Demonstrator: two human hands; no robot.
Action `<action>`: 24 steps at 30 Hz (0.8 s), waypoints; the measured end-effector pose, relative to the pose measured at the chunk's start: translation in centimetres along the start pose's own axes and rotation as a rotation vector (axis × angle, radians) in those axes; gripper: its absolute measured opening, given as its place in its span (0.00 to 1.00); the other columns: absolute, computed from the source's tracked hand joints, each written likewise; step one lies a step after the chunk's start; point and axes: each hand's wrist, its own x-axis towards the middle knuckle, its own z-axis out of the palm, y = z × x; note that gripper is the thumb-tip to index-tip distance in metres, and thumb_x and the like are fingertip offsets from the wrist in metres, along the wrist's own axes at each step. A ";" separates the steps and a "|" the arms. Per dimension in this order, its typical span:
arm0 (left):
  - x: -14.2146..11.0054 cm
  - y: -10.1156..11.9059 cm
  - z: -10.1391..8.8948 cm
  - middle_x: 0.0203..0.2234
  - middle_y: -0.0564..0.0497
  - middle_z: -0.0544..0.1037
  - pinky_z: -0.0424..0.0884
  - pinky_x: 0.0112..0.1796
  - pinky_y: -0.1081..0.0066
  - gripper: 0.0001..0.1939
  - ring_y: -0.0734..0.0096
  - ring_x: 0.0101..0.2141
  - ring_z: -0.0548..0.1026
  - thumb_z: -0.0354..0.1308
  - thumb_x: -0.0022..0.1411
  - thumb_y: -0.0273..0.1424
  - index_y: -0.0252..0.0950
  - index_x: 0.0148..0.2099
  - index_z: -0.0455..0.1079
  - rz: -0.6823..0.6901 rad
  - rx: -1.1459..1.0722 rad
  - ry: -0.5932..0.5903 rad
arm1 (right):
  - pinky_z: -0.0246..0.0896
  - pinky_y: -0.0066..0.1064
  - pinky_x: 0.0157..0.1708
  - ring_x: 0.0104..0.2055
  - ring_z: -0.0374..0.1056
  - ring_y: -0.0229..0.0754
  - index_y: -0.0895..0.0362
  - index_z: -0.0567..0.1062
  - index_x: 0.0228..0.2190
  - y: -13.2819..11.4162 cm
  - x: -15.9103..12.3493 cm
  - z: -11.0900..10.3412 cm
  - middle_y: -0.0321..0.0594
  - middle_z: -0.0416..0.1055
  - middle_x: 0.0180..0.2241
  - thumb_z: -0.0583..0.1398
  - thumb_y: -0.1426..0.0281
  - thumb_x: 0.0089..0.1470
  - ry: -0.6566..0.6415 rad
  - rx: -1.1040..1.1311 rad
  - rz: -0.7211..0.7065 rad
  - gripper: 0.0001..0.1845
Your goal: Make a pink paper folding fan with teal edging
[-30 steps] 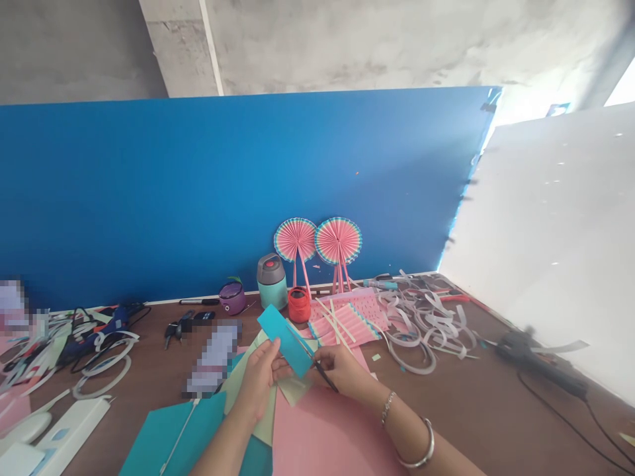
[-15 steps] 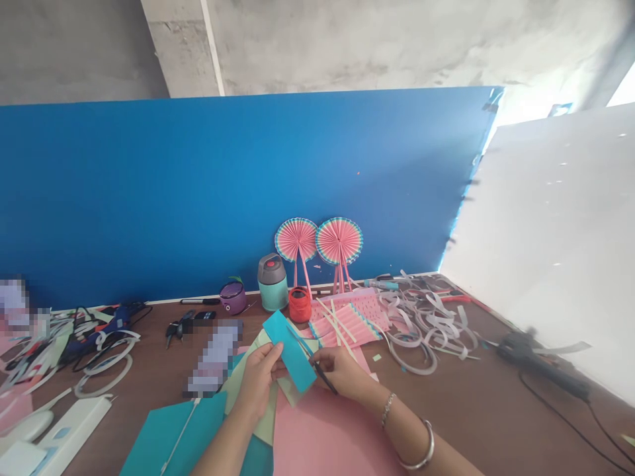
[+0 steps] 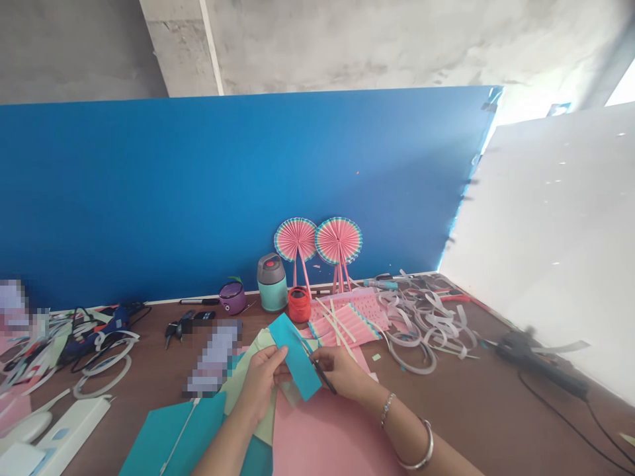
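My left hand (image 3: 266, 375) is closed on a strip of bright blue paper (image 3: 296, 357), with the thumb on top and the fingers behind. The strip is held up at a slant above the table. My right hand (image 3: 340, 371) is closed round dark-handled scissors (image 3: 323, 377). Their thin blades lie along the strip's right long edge; whether they are parted is hard to tell. Beneath my hands lie a pink paper sheet (image 3: 327, 436), pale green paper (image 3: 248, 367) and a larger teal sheet (image 3: 171, 430).
Behind stand two round folded paper fans (image 3: 338, 239), a red thread spool (image 3: 299, 305), a teal flask (image 3: 272, 291) and a purple pot (image 3: 232, 297). Curled white strips (image 3: 426, 317) and a glue gun (image 3: 540, 367) lie right. A phone (image 3: 215, 357) and power strip (image 3: 74, 436) are left.
My left hand and the blue paper strip have shifted slightly right and down, against the scissors. My right hand has stayed nearly in place.
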 end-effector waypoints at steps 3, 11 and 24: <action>0.1 -0.1 -0.1 0.27 0.43 0.80 0.70 0.28 0.70 0.18 0.59 0.32 0.78 0.63 0.51 0.44 0.32 0.30 0.73 -0.001 0.001 -0.010 | 0.46 0.22 0.17 0.16 0.55 0.31 0.59 0.75 0.29 0.1 0.0 0.0 0.30 0.64 0.15 0.59 0.75 0.40 0.003 -0.004 0.001 0.10; -0.1 0.0 0.0 0.28 0.43 0.80 0.70 0.29 0.70 0.18 0.60 0.33 0.78 0.62 0.51 0.44 0.32 0.30 0.73 0.006 -0.010 -0.019 | 0.45 0.22 0.17 0.15 0.54 0.30 0.58 0.76 0.29 -0.2 -0.1 -0.1 0.28 0.62 0.13 0.58 0.75 0.40 0.005 -0.025 0.026 0.10; -0.1 0.2 0.1 0.26 0.45 0.80 0.69 0.28 0.71 0.19 0.61 0.31 0.78 0.64 0.49 0.46 0.33 0.27 0.71 -0.009 -0.008 -0.010 | 0.41 0.22 0.15 0.15 0.51 0.30 0.59 0.76 0.29 -0.2 -0.2 -0.2 0.27 0.60 0.13 0.58 0.76 0.40 0.011 -0.066 0.026 0.10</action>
